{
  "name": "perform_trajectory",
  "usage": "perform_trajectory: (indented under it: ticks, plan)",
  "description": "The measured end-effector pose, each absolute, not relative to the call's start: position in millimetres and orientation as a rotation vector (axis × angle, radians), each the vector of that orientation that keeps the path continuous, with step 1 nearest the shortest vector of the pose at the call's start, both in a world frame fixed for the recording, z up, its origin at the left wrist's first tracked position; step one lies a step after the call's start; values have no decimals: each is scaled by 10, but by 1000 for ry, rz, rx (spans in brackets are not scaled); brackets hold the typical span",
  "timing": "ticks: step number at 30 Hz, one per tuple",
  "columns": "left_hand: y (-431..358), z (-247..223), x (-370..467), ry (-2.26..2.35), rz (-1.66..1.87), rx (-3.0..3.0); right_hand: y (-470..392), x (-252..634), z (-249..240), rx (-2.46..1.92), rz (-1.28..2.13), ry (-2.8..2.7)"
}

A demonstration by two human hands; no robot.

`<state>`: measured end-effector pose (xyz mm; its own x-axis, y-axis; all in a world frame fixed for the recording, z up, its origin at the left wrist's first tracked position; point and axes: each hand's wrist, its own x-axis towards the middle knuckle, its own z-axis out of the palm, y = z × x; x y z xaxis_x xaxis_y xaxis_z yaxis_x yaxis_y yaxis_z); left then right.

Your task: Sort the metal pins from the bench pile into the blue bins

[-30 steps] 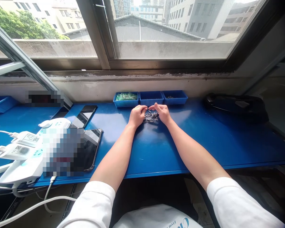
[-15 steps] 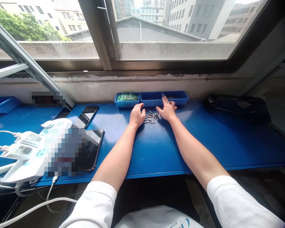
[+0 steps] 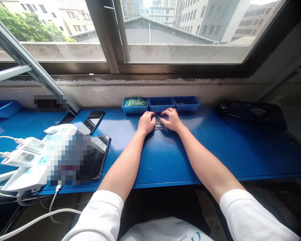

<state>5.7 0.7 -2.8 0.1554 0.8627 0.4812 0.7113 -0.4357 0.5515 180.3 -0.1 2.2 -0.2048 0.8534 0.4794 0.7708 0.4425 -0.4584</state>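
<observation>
A small heap of thin dark metal pins (image 3: 159,126) lies on the blue table between my two hands. My left hand (image 3: 146,123) rests at the heap's left side with fingers curled in towards the thumb; whatever they hold, if anything, is too small to make out. Over the right side of the heap is my right hand (image 3: 171,119), its thumb and forefinger apart, close to one thin pin. Behind the hands stand a blue bin with green-tinted small bags (image 3: 134,102), a middle blue bin (image 3: 162,108) and a right blue bin (image 3: 187,107) with small dark pieces.
On the left are a white power strip (image 3: 43,160) with plugs and cables, a phone (image 3: 94,121) and a larger dark device (image 3: 100,157). A dark bag-like object (image 3: 253,115) lies at the right. The window wall bounds the table (image 3: 165,160) at the back.
My right hand has come back from the right-hand bins to the heap of pins. The fingers of my left hand have curled in closer, near the same spot.
</observation>
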Motion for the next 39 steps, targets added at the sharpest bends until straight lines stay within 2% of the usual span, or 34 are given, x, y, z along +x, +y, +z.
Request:
perform_trajectory:
  ticks: [5, 16, 39]
  plan:
    - [6, -37, 56, 1522, 1057, 2268, -34, 1742, -6, -1297, 274, -2233]
    - [-10, -42, 75, 1475, 917, 2410, 6, 1735, -53, -1317, 246, -2189]
    - [-4, -4, 87, 1292, 1141, 2356, 17, 1699, -36, -1286, 189, -2060]
